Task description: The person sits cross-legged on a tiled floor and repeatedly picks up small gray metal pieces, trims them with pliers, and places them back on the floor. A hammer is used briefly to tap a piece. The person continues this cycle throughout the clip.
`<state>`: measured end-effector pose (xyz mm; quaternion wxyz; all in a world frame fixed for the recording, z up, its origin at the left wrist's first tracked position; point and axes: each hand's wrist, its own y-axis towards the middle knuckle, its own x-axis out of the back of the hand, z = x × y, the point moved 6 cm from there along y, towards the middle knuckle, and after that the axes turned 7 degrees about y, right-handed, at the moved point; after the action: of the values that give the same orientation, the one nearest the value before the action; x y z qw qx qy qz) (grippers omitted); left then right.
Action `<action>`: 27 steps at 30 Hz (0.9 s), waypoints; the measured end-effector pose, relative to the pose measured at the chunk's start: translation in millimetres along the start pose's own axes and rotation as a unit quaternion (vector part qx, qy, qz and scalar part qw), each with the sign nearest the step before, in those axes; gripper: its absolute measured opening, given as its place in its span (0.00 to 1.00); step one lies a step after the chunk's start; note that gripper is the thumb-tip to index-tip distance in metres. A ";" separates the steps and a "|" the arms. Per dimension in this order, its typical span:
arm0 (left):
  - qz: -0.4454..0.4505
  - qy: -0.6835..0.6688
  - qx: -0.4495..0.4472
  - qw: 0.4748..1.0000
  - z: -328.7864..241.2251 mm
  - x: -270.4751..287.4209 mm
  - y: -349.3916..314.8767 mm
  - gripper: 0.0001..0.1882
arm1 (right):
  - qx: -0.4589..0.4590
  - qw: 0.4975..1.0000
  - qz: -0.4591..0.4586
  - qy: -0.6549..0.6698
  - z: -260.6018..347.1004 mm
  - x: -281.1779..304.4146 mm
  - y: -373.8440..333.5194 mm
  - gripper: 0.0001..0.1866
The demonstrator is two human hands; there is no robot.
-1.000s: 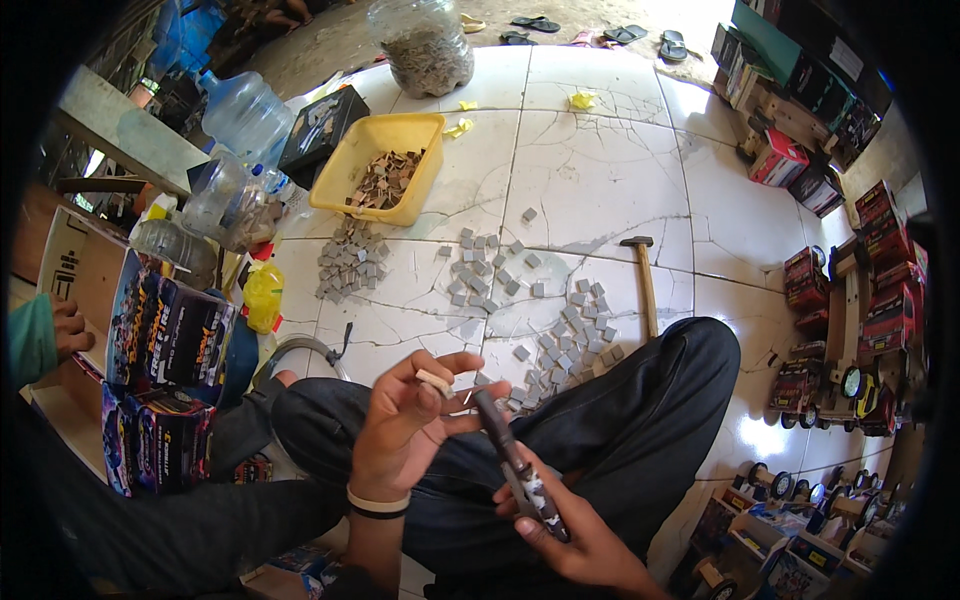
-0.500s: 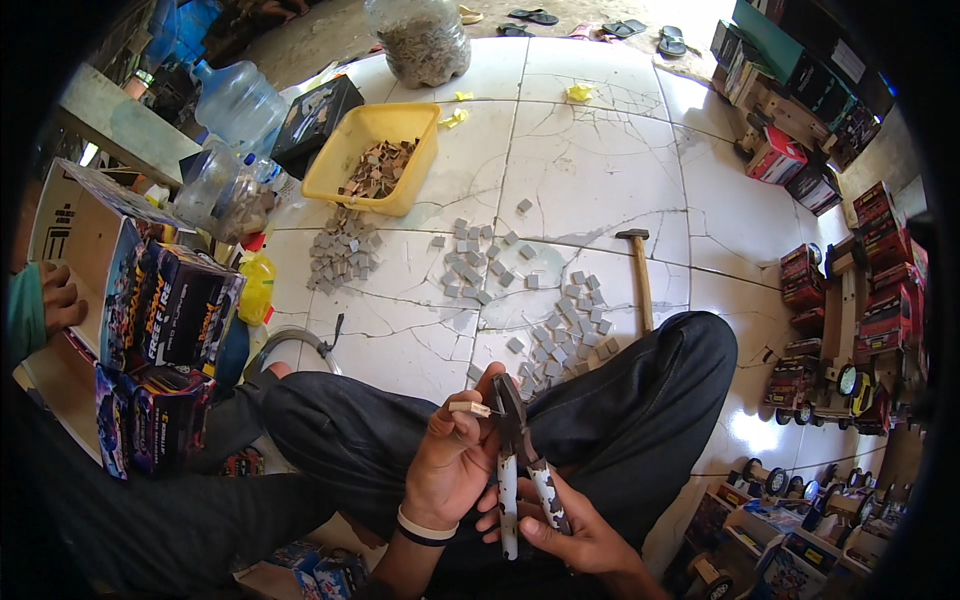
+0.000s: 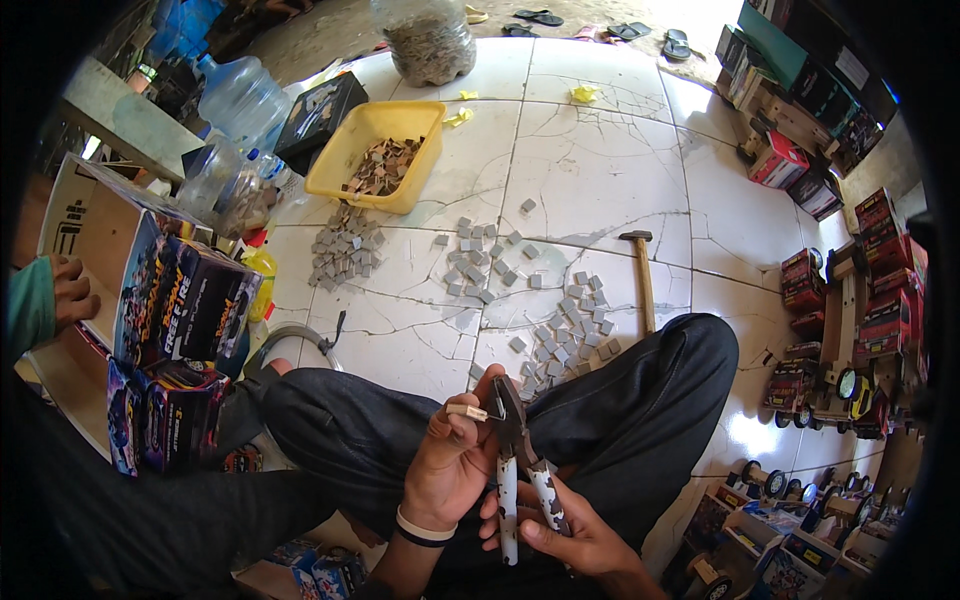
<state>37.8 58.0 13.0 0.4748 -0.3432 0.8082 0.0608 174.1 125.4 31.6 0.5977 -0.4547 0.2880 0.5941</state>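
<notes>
Above my lap, my left hand (image 3: 437, 478) pinches a small pale wooden block (image 3: 466, 411) between thumb and fingers. A thin bit of wire or a nail seems to stick out of the block toward the pliers (image 3: 511, 425). Their dark jaws point up, right beside my left fingertips. Wrapped round the worn white handles is my right hand (image 3: 580, 530); the handles stand slightly apart. Just beyond my knees, many small grey square pieces (image 3: 560, 335) lie scattered on the tiles. A hammer (image 3: 643, 280) with a wooden handle rests near my right knee.
A yellow basin (image 3: 432, 165) holds brown chips, with a pile of grey pieces (image 3: 345, 250) before it. At left, another person's hand (image 3: 75, 292) touches a printed carton (image 3: 95, 215). Toy trucks (image 3: 860, 320) line the right side. A coiled cable (image 3: 300, 335) lies left.
The other person's hand and the carton at left have shifted slightly to the right. My hands, the pliers and the wooden block have hardly moved.
</notes>
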 end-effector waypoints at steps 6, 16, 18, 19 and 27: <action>0.007 -0.008 -0.003 1.000 0.5 2.2 -0.8 0.13 | 0.043 0.998 0.028 -0.019 -0.1 -1.8 5.0 0.34; 0.019 -0.009 -0.025 0.999 -0.8 18.1 -3.0 0.16 | -0.047 0.996 -0.033 -0.068 -41.3 25.7 12.8 0.17; 0.000 -0.034 0.000 0.999 4.1 24.9 -2.8 0.16 | -0.034 0.995 -0.055 -0.072 -56.8 27.1 15.6 0.20; -0.018 0.000 -0.001 1.000 5.1 29.0 -4.8 0.14 | -0.020 0.993 -0.061 -0.098 -60.9 28.3 20.5 0.21; 0.015 0.018 -0.037 0.999 -3.3 30.6 18.6 0.14 | 0.099 0.891 -0.263 -0.357 -26.2 44.1 8.9 0.13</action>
<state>14.4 55.4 -14.2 0.4466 -0.3491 0.8187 0.0915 176.3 120.9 -20.3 0.8364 -0.2095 -0.0182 0.5062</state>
